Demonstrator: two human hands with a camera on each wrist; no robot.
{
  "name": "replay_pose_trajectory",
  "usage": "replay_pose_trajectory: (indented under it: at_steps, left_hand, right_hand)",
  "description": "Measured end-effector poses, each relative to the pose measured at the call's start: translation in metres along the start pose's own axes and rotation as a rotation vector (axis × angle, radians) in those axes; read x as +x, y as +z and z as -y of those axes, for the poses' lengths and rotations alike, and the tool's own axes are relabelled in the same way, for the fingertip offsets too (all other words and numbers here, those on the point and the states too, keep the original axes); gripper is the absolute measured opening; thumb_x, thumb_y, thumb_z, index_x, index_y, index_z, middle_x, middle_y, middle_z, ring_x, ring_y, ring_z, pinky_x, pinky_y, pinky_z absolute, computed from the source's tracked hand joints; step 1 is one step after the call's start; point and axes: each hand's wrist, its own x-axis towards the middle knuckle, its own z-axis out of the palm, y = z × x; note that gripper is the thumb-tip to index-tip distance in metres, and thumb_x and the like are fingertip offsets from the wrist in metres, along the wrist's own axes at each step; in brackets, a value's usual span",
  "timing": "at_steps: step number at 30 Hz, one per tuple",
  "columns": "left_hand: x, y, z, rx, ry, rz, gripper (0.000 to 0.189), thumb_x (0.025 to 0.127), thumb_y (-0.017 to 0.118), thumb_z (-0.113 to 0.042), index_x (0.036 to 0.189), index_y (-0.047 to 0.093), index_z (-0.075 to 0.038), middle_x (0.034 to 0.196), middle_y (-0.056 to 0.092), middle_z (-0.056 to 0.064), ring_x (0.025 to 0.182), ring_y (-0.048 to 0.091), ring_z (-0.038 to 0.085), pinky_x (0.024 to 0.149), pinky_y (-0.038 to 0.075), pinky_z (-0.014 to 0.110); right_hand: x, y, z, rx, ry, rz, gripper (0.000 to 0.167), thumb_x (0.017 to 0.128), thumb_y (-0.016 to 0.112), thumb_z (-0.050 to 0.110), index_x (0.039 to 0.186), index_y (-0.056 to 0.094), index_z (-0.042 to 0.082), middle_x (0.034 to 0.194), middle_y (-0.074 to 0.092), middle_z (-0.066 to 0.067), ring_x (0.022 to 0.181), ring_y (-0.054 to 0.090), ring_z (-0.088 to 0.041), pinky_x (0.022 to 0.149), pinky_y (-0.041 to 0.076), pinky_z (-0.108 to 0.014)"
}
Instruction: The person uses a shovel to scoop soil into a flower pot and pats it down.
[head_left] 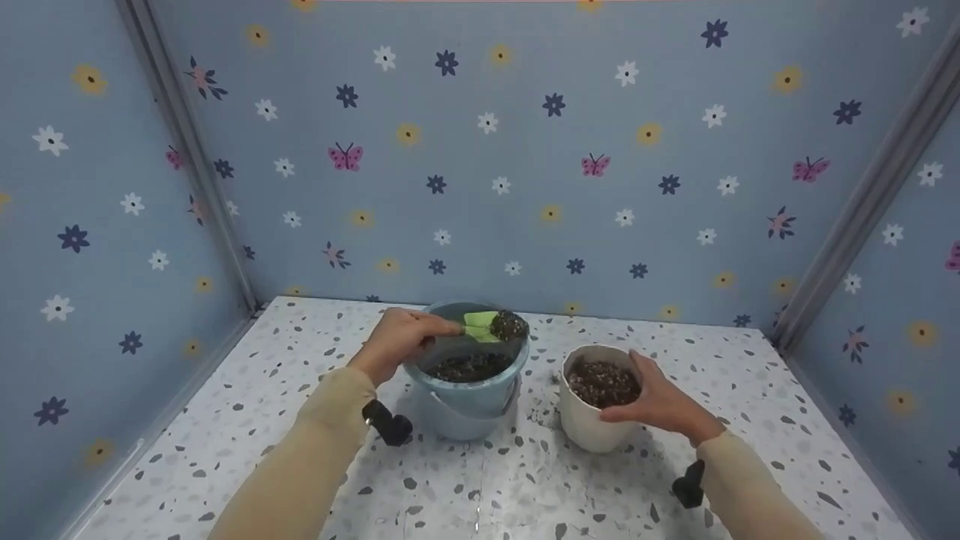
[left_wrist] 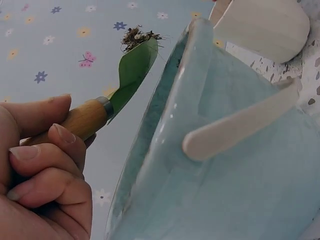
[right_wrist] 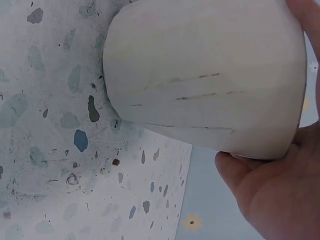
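Holding a green hand trowel [head_left: 478, 327]: left hand [head_left: 397, 341], grip curled tight round the wooden handle [left_wrist: 82, 120]. Head view puts the blade, loaded with a soil clump [head_left: 509, 326], above the blue bucket [head_left: 459, 397]; left wrist adds the metal ferrule [left_wrist: 105, 107] and the bucket's pale carry handle [left_wrist: 240, 122] up close. Right hand [head_left: 664, 401]: grip spread wide, holding the white pot [head_left: 589, 427] near its rim, pot standing on the desk [head_left: 420, 502]. Head view shows soil inside both containers; right wrist shows only the pot's outer wall, with dark scuffs [right_wrist: 197, 96].
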Motion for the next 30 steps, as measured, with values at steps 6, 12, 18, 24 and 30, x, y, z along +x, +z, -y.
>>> replay_pose_trajectory:
  at_steps: [6, 12, 18, 24, 30]
  left_hand:
    - [0.003, 0.010, -0.009, -0.009, 0.025, 0.023, 0.019, 0.081, 0.082, -0.031, 0.094, 0.082, -0.017, 0.085, 0.071, 0.001, 0.064, 0.046, 0.013, 0.060, 0.039, 0.029]
    - [0.006, 0.014, -0.024, -0.012, 0.029, 0.034, 0.018, 0.080, 0.083, -0.030, 0.090, 0.082, -0.015, 0.064, 0.059, -0.001, 0.050, 0.031, 0.011, 0.049, 0.028, 0.029]
    - [0.009, 0.022, -0.041, -0.001, 0.042, 0.056, 0.020, 0.080, 0.083, -0.031, 0.093, 0.082, -0.016, 0.058, 0.052, -0.002, 0.045, 0.024, 0.010, 0.045, 0.024, 0.027]
    - [0.013, 0.035, -0.054, 0.004, 0.093, 0.081, 0.020, 0.081, 0.082, -0.031, 0.092, 0.081, -0.014, 0.070, 0.066, 0.002, 0.045, 0.024, 0.010, 0.048, 0.026, 0.030]
    - [0.016, 0.053, -0.062, -0.046, 0.131, 0.147, 0.013, 0.088, 0.076, -0.026, 0.097, 0.081, -0.018, 0.097, 0.075, 0.006, 0.043, 0.018, 0.010, 0.045, 0.023, 0.029]
  right_hand:
    - [-0.003, 0.002, -0.004, -0.013, -0.021, -0.002, 0.129, 0.073, 0.086, 0.048, 0.156, 0.001, -0.003, 0.160, 0.003, -0.029, 0.144, 0.011, -0.050, 0.108, 0.017, -0.067]
    - [-0.004, 0.003, -0.005, -0.012, -0.011, -0.006, 0.130, 0.073, 0.086, 0.048, 0.156, 0.001, -0.004, 0.159, 0.004, -0.030, 0.143, 0.011, -0.050, 0.108, 0.016, -0.067]
    - [-0.003, 0.001, -0.003, 0.018, 0.014, -0.013, 0.134, 0.071, 0.088, 0.047, 0.155, -0.002, -0.005, 0.159, 0.004, -0.031, 0.143, 0.012, -0.051, 0.108, 0.017, -0.068]
    - [-0.002, 0.001, -0.002, 0.031, 0.026, -0.015, 0.135, 0.070, 0.088, 0.048, 0.155, -0.003, -0.005, 0.159, 0.006, -0.032, 0.143, 0.015, -0.051, 0.107, 0.021, -0.067]
    - [0.002, 0.001, 0.000, 0.027, 0.045, -0.023, 0.137, 0.068, 0.089, 0.049, 0.155, -0.003, -0.004, 0.157, 0.008, -0.034, 0.141, 0.019, -0.053, 0.106, 0.023, -0.068]
